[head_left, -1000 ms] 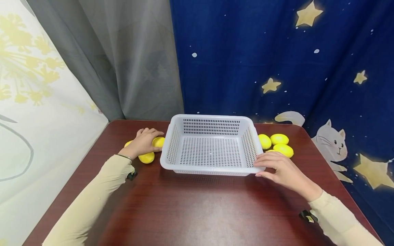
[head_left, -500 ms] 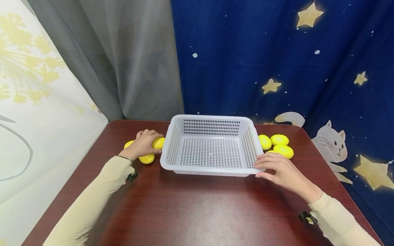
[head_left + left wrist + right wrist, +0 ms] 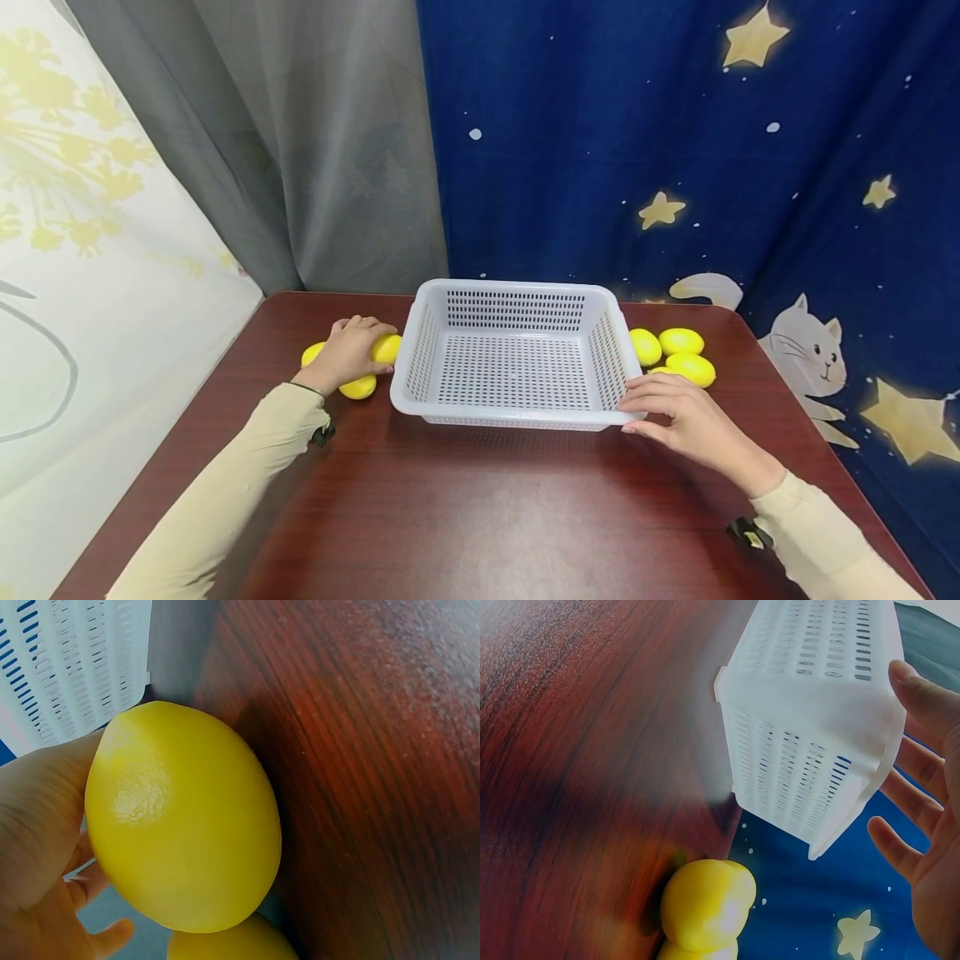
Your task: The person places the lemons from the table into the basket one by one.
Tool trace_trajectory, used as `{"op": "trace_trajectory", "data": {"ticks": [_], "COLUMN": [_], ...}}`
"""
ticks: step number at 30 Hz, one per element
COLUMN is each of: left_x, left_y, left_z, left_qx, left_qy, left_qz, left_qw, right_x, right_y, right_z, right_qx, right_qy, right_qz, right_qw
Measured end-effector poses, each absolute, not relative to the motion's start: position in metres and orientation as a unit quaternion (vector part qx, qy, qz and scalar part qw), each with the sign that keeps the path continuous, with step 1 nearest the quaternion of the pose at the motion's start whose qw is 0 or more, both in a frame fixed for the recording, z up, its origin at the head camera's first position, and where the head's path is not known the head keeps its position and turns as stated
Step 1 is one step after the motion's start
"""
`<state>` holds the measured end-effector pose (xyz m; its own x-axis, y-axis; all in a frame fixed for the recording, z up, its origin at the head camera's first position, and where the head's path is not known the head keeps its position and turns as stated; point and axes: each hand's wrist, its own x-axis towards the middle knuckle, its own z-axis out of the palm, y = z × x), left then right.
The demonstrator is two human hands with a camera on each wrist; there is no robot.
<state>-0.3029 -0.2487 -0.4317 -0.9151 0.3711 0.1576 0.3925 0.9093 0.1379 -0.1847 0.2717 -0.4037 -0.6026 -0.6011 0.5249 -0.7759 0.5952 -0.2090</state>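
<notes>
In the head view a white perforated plastic basket [image 3: 513, 412] stands on the dark red-brown table. At its left side my left hand [image 3: 345, 354] grips a yellow lemon [image 3: 386, 349] between thumb and fingers, close against the basket's wall. Two more lemons lie beneath and beside that hand, one nearer me [image 3: 358, 387] and one partly hidden [image 3: 312, 353]. The nearer lemon [image 3: 184, 817] fills the middle of the left wrist view. My right hand [image 3: 678, 412] holds the basket's near right corner, thumb on the outside and fingers over the rim.
Several lemons [image 3: 681, 341] lie grouped to the right of the basket, one partly behind my right hand. The table [image 3: 495, 508] ends at the back against a grey curtain [image 3: 352, 167] and a blue star-patterned one [image 3: 540, 167]. A white printed cloth [image 3: 112, 250] hangs at left.
My left fingers have closed around the lemon beside the basket, and it has turned slightly in them. The right hand and basket have stayed in place.
</notes>
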Motion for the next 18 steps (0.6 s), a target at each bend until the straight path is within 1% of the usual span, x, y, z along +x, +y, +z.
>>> {"op": "trace_trajectory", "data": {"ticks": [18], "left_x": [-0.3022], "left_y": [-0.2441], "left_z": [-0.4285], "left_qx": [-0.193], "left_qy": [-0.976], "left_qz": [-0.085], "left_qw": [0.055], "right_x": [-0.1829], "right_y": [0.2710], "right_z": [-0.4044], "right_qx": [0.389], "right_qy": [-0.872], "right_qz": [0.213], "right_qw": [0.209]}}
